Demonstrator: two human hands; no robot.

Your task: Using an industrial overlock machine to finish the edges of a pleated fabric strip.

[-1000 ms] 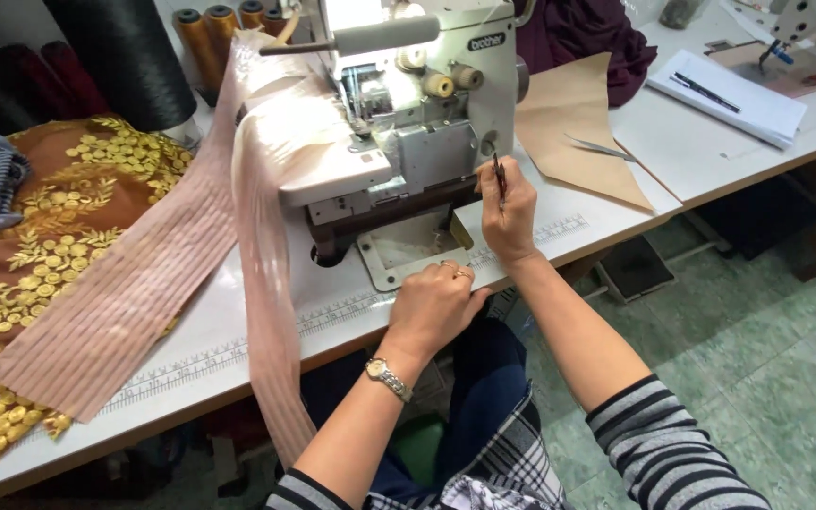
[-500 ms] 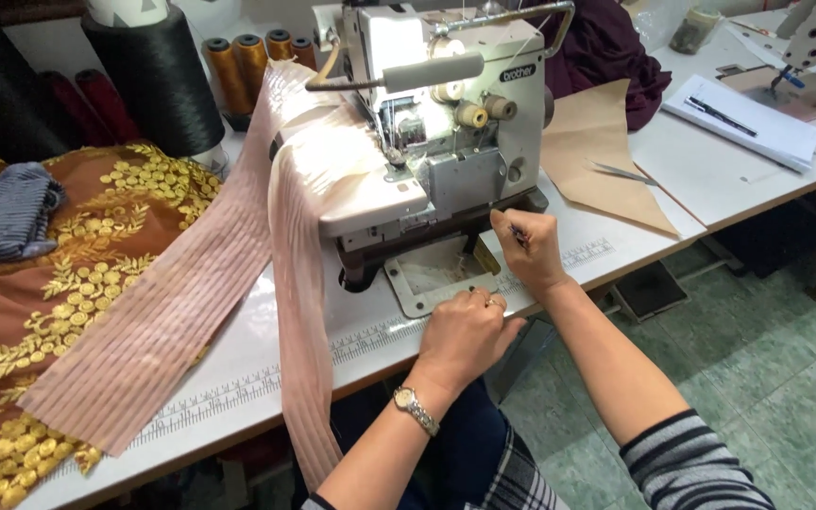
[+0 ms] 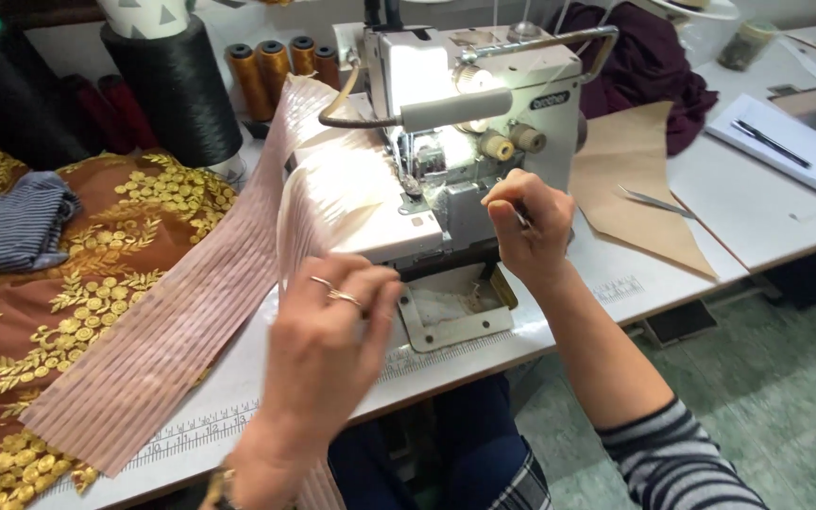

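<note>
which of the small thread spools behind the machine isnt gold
The rightmost spool, next to the sewing machine: it is reddish brown, while the two to its left are gold.

A small dark nameplate [image 3: 549,99] with pale lettering sits on the white front of the sewing machine [image 3: 484,123], just right of its grey horizontal bar. Below it, a tiny square sticker [image 3: 417,223] marks the machine's lower front panel. Printed ruler strips [image 3: 191,434] with fine black marks run along the near edge of the white tabletop [image 3: 767,212].
</note>
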